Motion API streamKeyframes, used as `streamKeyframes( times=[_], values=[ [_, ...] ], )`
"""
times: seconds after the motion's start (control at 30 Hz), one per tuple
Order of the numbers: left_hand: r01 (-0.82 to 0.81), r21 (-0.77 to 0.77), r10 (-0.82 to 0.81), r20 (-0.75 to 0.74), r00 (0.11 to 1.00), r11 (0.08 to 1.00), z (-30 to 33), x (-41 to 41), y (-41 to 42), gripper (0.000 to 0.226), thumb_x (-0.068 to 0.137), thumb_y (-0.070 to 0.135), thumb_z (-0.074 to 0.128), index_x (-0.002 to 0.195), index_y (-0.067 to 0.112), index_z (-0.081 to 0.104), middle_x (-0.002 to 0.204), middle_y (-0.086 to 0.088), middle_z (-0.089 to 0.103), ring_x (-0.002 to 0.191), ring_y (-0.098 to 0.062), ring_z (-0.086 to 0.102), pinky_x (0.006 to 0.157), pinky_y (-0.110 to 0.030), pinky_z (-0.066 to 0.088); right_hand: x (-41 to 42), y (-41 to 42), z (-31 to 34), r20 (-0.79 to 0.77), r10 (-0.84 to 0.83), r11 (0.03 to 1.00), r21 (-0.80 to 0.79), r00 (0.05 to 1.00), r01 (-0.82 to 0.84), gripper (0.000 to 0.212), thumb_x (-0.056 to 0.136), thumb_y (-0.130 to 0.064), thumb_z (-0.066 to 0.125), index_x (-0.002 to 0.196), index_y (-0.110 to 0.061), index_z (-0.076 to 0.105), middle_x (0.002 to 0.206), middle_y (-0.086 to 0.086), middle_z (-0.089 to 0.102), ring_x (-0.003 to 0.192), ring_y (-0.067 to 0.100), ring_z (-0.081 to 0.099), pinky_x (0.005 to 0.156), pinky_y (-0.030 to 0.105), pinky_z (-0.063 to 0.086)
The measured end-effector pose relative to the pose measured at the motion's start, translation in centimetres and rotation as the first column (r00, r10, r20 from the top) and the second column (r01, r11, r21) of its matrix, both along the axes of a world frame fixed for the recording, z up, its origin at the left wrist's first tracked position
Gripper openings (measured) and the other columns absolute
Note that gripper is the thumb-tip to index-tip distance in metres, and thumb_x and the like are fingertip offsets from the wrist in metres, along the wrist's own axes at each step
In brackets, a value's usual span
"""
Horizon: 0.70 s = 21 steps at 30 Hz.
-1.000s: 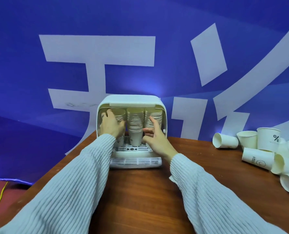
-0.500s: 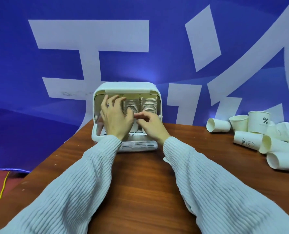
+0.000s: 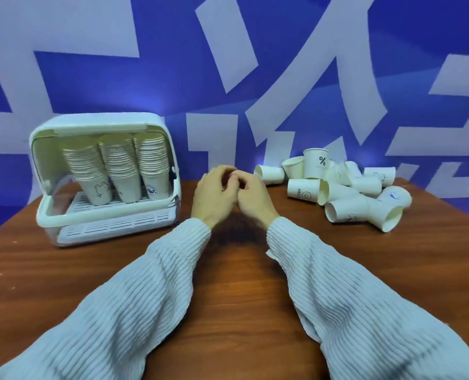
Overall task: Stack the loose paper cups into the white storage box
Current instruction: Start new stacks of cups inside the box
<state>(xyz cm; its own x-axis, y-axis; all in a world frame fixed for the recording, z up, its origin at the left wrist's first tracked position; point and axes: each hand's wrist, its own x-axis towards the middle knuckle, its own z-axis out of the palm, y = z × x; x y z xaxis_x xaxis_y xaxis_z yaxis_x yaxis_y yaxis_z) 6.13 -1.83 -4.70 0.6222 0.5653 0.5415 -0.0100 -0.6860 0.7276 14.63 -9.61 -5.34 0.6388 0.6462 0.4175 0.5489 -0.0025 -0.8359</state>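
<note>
Head view: both your left hand (image 3: 214, 194) and right hand (image 3: 251, 197) have an empty, loosely curled grip; take the light, crushable loose paper cups (image 3: 345, 187) gently by their walls.

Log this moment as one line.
hands: left and right together, empty | white storage box: open, three cup stacks | loose paper cups: piled right | table

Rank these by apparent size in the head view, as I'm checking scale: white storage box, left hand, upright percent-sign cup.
1. white storage box
2. left hand, though it is perhaps nearer the camera than the cup
3. percent-sign cup
</note>
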Motion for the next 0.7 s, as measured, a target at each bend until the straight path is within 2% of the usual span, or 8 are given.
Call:
streamKeyframes(
  times=[0.1,0.2,0.27,0.33,0.4,0.5,0.63,0.7],
  values=[
    [0.081,-0.093,-0.08,0.004,0.997,0.992,-1.5,3.2,-3.3,0.033,0.095,0.033,0.057,0.126,0.025,0.063,0.122,0.008,0.063,0.117,-0.017,0.06,0.103,-0.043,0.049,2.8,-3.9,-1.6,0.088,-0.287,0.957,-0.023,0.954,0.29,0.027,0.087,-0.011,0.059,0.106,-0.025,0.073,0.107,-0.006,0.073,0.102,0.014,0.068,0.091,0.037,0.054],
    [0.096,-0.091,-0.096,0.009,0.995,0.991,-3.7,5.0,-6.0,0.044,0.096,0.032,0.059,0.138,0.023,0.053,0.132,0.007,0.054,0.127,-0.015,0.052,0.108,-0.038,0.044,5.5,-8.3,-2.8,0.203,-0.695,0.713,0.073,0.689,0.697,0.031,0.085,-0.021,0.061,0.114,-0.027,0.068,0.124,-0.002,0.06,0.125,0.024,0.054,0.104,0.043,0.043],
    [0.129,0.006,-0.128,-0.064,0.99,0.992,-5.3,5.7,-6.9,0.048,0.096,0.032,0.059,0.142,0.024,0.049,0.136,0.005,0.049,0.126,-0.017,0.051,0.106,-0.036,0.043,7.7,-11.3,-3.3,0.315,-0.804,0.541,0.037,0.504,0.84,0.035,0.085,-0.028,0.063,0.12,-0.028,0.066,0.137,0.001,0.054,0.139,0.026,0.04,0.113,0.045,0.03],
    [0.178,0.082,-0.166,-0.137,0.976,0.981,-6.2,5.8,-7.1,0.051,0.095,0.033,0.06,0.144,0.026,0.046,0.139,0.005,0.046,0.124,-0.019,0.051,0.105,-0.032,0.039,9.6,-13.8,-4.0,0.398,-0.812,0.437,-0.068,0.426,0.897,0.042,0.086,-0.038,0.064,0.126,-0.029,0.066,0.146,0.004,0.051,0.149,0.028,0.03,0.121,0.046,0.017],
    [0.197,0.115,-0.18,-0.147,0.973,0.974,-6.3,5.7,-7.1,0.052,0.095,0.032,0.061,0.144,0.025,0.046,0.141,0.004,0.045,0.129,-0.017,0.047,0.106,-0.03,0.035,10.6,-14.8,-4.6,0.417,-0.799,0.4,-0.169,0.433,0.901,0.046,0.085,-0.043,0.065,0.129,-0.03,0.066,0.145,0.003,0.054,0.149,0.026,0.031,0.123,0.044,0.014],
    [0.198,0.109,-0.181,-0.148,0.972,0.974,-6.2,5.6,-7.1,0.052,0.094,0.031,0.061,0.144,0.025,0.046,0.14,0.004,0.045,0.131,-0.016,0.046,0.109,-0.034,0.038,10.8,-14.9,-4.8,0.425,-0.793,0.392,-0.193,0.436,0.9,0.045,0.085,-0.043,0.068,0.128,-0.034,0.066,0.143,-0.001,0.052,0.14,0.023,0.04,0.117,0.043,0.023],
    [0.224,0.135,-0.198,-0.183,0.963,0.965,-6.4,5.1,-7.2,0.055,0.091,0.033,0.064,0.143,0.027,0.046,0.139,0.006,0.043,0.118,-0.023,0.055,0.104,-0.037,0.041,9.9,-14.9,-4.5,0.423,-0.769,0.414,-0.243,0.48,0.877,0.045,0.083,-0.054,0.067,0.123,-0.036,0.066,0.143,-0.003,0.048,0.132,0.025,0.044,0.106,0.042,0.03],
    [0.265,0.214,-0.219,-0.218,0.951,0.94,-6.5,4.8,-7.4,0.066,0.087,0.035,0.068,0.147,0.028,0.042,0.143,0.006,0.039,0.125,-0.021,0.049,0.104,-0.035,0.041,8.5,-14.3,-4.2,0.376,-0.772,0.454,-0.239,0.513,0.858,0.047,0.078,-0.061,0.066,0.118,-0.037,0.067,0.136,-0.004,0.052,0.127,0.025,0.046,0.104,0.041,0.032]
  ],
)
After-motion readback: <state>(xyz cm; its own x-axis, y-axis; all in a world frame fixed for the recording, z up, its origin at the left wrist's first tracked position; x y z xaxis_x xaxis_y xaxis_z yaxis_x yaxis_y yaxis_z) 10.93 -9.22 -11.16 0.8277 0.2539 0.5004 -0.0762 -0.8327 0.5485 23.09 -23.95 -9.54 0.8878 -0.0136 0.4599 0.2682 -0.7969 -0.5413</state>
